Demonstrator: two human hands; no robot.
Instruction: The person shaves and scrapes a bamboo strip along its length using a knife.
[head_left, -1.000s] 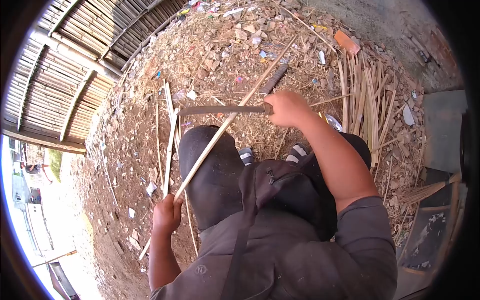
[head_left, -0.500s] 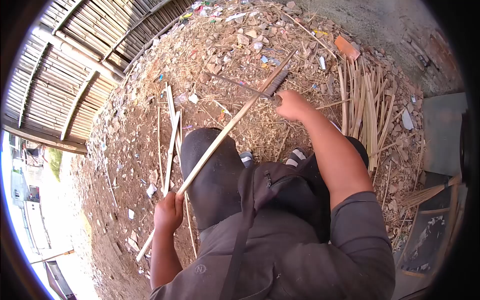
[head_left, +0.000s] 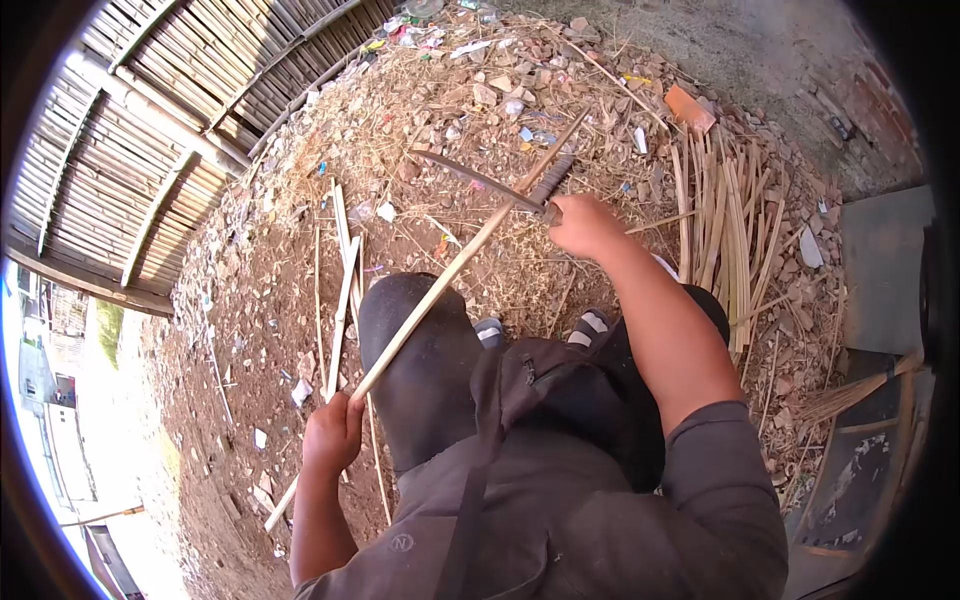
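Observation:
A long pale bamboo strip slants up from my left hand, whose fingers are wrapped round its lower end. It passes over my left knee. My right hand is closed on a dark blade tool near the base of its blade. The blade lies across the upper part of the strip, pointing to the upper left. A dark wrapped handle extends up and to the right, just beyond my right hand.
Split strips lie bundled at the right, and several more at the left. A bamboo fence stands upper left. An orange brick piece rests near the wall. Rubble and straw cover the ground.
The blade has turned, so its broad side shows more, and it has shifted slightly down along the strip. My left hand has moved slightly left and down.

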